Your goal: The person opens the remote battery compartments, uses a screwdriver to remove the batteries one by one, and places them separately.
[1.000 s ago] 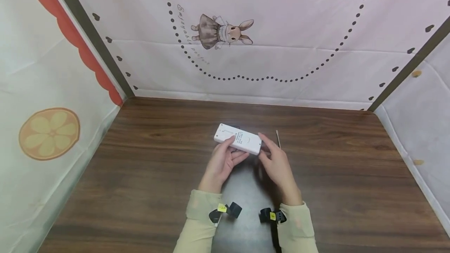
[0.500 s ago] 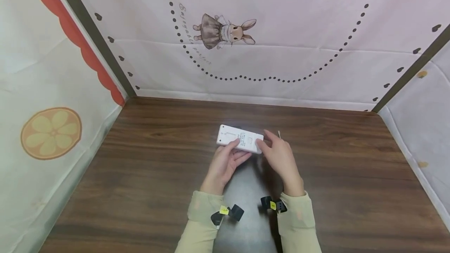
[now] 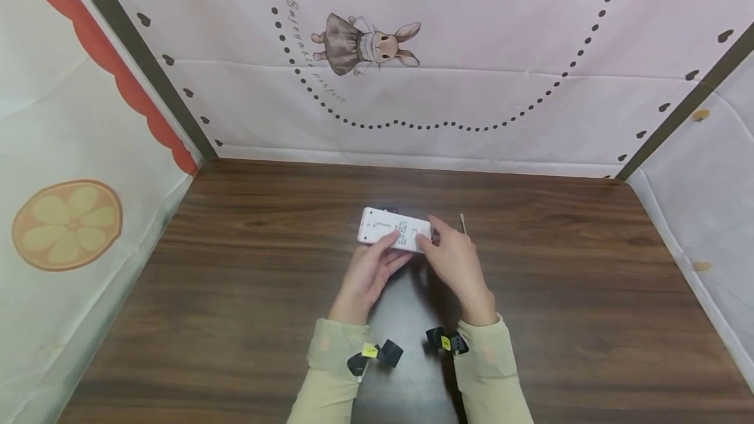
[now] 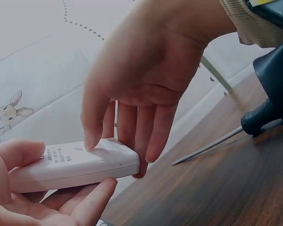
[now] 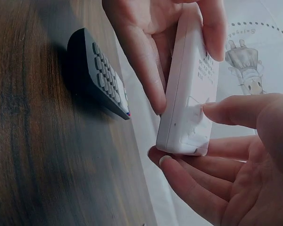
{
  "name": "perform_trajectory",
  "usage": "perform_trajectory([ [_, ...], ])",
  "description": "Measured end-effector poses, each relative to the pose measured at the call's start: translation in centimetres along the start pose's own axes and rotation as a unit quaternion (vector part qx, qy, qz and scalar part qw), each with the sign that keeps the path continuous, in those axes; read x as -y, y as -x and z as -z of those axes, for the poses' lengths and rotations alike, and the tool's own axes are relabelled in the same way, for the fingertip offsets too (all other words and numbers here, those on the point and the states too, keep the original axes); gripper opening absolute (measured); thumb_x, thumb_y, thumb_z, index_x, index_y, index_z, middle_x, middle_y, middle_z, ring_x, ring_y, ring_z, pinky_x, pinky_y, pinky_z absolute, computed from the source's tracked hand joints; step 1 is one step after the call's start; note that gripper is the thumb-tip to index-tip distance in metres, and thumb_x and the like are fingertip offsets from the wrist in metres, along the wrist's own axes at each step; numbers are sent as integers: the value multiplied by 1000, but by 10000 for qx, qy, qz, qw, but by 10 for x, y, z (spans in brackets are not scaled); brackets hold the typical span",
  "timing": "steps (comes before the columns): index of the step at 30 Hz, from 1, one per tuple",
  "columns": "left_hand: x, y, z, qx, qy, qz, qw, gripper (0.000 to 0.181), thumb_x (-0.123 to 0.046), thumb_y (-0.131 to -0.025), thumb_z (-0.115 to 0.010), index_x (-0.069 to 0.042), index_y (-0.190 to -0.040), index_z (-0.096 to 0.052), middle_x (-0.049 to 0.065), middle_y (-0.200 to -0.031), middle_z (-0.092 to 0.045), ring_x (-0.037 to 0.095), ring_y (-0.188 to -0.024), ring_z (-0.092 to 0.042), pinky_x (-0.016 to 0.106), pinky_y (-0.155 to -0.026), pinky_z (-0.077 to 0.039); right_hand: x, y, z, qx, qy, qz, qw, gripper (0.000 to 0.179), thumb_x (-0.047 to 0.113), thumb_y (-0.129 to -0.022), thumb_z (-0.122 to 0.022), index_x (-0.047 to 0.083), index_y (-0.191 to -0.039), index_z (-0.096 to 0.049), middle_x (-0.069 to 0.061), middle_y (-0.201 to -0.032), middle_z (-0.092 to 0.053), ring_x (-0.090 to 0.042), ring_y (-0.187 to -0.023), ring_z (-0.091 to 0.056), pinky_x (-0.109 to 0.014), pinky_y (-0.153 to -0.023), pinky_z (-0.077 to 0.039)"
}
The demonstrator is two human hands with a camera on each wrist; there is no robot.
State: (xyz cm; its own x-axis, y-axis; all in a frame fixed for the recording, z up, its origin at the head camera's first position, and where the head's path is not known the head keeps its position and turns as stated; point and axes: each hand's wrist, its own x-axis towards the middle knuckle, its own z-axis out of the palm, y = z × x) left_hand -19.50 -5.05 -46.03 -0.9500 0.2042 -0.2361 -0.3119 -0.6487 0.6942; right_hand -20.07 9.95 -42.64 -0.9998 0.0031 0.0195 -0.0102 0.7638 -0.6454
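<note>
The left hand (image 3: pixel 360 280) holds the white handset (image 3: pixel 381 222) above the table (image 3: pixel 577 293) while the right hand (image 3: pixel 458 265) pinches its end; working the back panel (image 5: pixel 194 129) seems the step in hand, calling next for steady thumb pressure. The right wrist view shows a black keypad unit (image 5: pixel 96 73) (from the head, perhaps a dark sliver).

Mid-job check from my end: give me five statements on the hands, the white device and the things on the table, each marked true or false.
1. The left hand holds the white device. True.
2. The device's printed face is turned downward. False: it faces up.
3. The right hand's thumb rests on the printed face. True.
4. The right hand grips the metal-shafted tool. False: the tool lies on the table.
5. A dark keypad device is also on the table. True.
</note>
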Motion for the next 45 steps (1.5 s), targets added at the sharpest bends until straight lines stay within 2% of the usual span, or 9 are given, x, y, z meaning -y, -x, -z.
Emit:
perform_trajectory([
  [12,0,1,1,24,-100,-52,9999,44,-14,-86,-59,-10,-127,-44,17,-122,-51,28,-107,-53,43,-90,-41,0,2,-4,36,158,-107,9998,52,38,-86,-55,9,-129,-47,-11,-111,-60,-21,-83,-58,-37,-69,-47],
  [20,0,2,-2,-56,-353,-172,9992,46,-12,-84,-62,-12,-127,-45,17,-120,-52,27,-107,-53,41,-90,-43,2,3,-6,-116,532,-2,9985,52,37,-85,-53,7,-127,-48,-13,-109,-61,-22,-72,-54,-32,-57,-43],
  [25,1,2,-3,-111,-486,-148,9986,47,-13,-83,-63,-14,-127,-45,16,-118,-53,26,-105,-55,41,-90,-42,3,3,-6,-183,660,-41,9976,52,36,-84,-53,6,-126,-49,-16,-112,-59,-25,-77,-58,-38,-62,-48],
  [29,1,2,-4,-155,-572,-134,9982,47,-14,-83,-64,-12,-126,-46,16,-116,-55,26,-103,-56,42,-90,-42,3,3,-7,-209,679,-99,9974,53,36,-82,-54,6,-125,-50,-16,-110,-60,-28,-81,-60,-42,-66,-49],
  [37,-1,1,-3,-79,-565,-171,9982,46,-12,-84,-61,-13,-127,-45,16,-115,-55,27,-101,-57,44,-90,-41,5,2,-7,-223,596,-136,9979,54,35,-80,-55,6,-125,-51,-16,-109,-61,-26,-75,-58,-36,-58,-46],
  [42,-1,1,-2,-4,-507,-152,9986,46,-12,-85,-59,-16,-128,-44,17,-119,-52,27,-104,-55,44,-90,-41,1,1,-5,-10,439,-117,9990,53,36,-82,-53,8,-127,-49,-15,-114,-58,-24,-73,-54,-31,-50,-39],
  [45,0,0,-3,-1,-468,-124,9988,46,-13,-86,-59,-17,-129,-44,17,-120,-52,28,-105,-55,44,-89,-42,-1,0,-4,33,299,-14,9995,50,35,-83,-53,11,-127,-50,-12,-118,-57,-23,-83,-55,-33,-57,-43],
])
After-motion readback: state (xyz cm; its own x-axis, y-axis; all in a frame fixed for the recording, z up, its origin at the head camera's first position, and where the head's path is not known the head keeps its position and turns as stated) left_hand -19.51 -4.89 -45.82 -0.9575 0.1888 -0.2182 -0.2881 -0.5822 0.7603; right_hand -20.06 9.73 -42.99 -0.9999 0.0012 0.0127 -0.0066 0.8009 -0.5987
